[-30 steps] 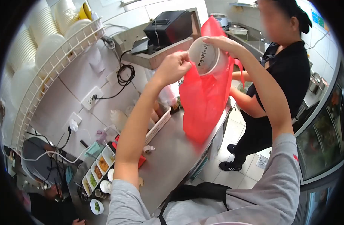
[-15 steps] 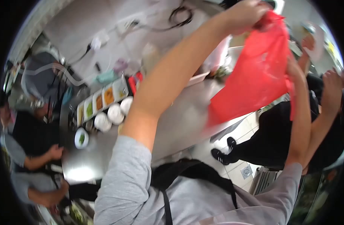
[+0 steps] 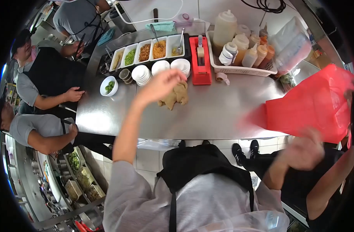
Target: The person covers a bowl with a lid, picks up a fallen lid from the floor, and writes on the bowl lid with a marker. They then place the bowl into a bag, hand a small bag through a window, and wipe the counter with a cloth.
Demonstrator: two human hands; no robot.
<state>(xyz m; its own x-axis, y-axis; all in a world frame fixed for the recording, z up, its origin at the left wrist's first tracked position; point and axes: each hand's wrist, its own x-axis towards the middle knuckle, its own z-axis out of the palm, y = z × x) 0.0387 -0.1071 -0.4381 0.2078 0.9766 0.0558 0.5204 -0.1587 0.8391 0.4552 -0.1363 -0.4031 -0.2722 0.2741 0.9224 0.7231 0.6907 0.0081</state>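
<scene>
My left hand (image 3: 163, 84) is over the steel counter, just above a crumpled brown cloth (image 3: 175, 95). Its fingers are loosely bent and apart, and I see nothing held in them. Smeared by motion, my right hand (image 3: 303, 150) is low at the right, in front of the counter edge; its fingers cannot be made out. A red plastic bag (image 3: 310, 104) hangs beyond it over the counter's right end, apart from both my hands. Another person's hand (image 3: 350, 91) is at the bag's far right side.
White tubs of toppings (image 3: 145, 51) and stacked white bowls (image 3: 141, 74) line the counter's back. A red tape dispenser (image 3: 200, 63) stands beside a basket (image 3: 244, 70) of squeeze bottles. A small bowl of greens (image 3: 109, 86) is at left. Co-workers stand left and right.
Both my hands have come away from the red bag, which is now at the right by another person's hand. My left hand has moved left and down over the counter. The view has turned.
</scene>
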